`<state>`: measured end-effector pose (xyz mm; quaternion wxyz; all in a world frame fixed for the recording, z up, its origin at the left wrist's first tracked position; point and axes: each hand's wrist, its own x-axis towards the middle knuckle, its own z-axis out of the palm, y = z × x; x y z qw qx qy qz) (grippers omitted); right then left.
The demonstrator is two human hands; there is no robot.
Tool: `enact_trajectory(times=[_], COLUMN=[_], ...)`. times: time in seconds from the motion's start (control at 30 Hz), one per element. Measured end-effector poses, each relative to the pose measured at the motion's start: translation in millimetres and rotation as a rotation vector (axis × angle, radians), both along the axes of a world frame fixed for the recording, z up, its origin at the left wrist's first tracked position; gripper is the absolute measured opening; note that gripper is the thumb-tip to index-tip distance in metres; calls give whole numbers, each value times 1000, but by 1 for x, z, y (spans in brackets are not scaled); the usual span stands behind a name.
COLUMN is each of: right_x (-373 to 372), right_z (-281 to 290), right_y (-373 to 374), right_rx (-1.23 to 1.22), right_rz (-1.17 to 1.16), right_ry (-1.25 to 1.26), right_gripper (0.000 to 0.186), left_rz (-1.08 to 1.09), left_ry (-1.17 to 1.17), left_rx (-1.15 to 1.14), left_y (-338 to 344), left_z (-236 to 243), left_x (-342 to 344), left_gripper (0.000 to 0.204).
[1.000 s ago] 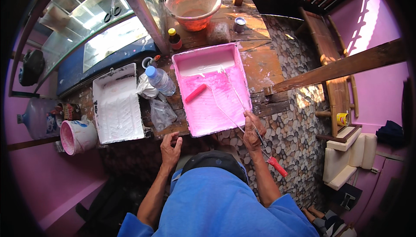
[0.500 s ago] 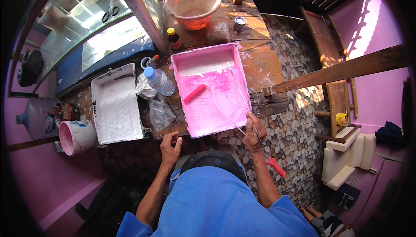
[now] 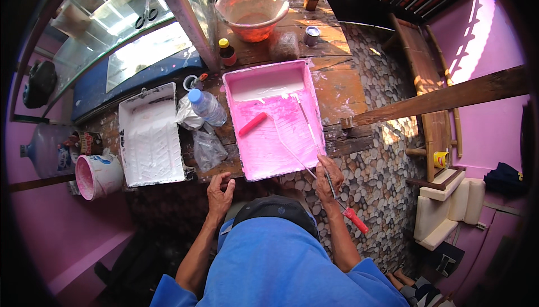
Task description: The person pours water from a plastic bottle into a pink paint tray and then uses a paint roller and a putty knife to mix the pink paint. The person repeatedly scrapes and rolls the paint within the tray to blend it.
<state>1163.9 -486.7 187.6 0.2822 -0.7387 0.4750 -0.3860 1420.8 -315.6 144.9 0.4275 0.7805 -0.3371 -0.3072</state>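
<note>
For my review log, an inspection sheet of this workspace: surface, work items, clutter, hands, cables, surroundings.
Surface: paint-spotted wooden table.
Work items: pink tray with pale paint at its far end; red roller lying in it.
Clutter: white-coated tray, blue-capped bottle, plastic bag, orange bucket.
Hands: right hand holds a thin rod, tip over the pink tray; left hand empty, near the table's edge.
Cables: nothing clearly seen.
Surroundings: pebble-patterned floor, pink wall, bamboo bench.

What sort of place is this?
Hard to be sure, but perhaps a small shop or home porch: there is a glass display cabinet, a bamboo bench and a pink paint tray on a wooden table.
</note>
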Motion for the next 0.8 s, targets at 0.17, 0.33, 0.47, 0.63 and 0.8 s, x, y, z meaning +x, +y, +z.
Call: enact_trajectory(times=[0.17, 0.33, 0.47, 0.63, 0.8], right_x=[-2, -1, 33, 120, 194], right_z=[2, 9, 43, 59, 21], right_y=[7, -4, -59, -158, -264], right_rx=[-28, -30, -31, -23, 149], right_rz=[-53, -59, 10, 129, 148], right_ry=[15, 28, -208, -414, -465], right_gripper=[20, 22, 21, 19, 21], left_rz=[14, 13, 70, 193, 234], left_ry=[12, -29, -38, -84, -245], left_rx=[-26, -35, -106, -204, -323], left_y=[-2, -4, -12, -33, -78], left_z=[0, 6, 17, 46, 82], left_x=[0, 0, 4, 26, 55], left_gripper=[22, 21, 20, 22, 27])
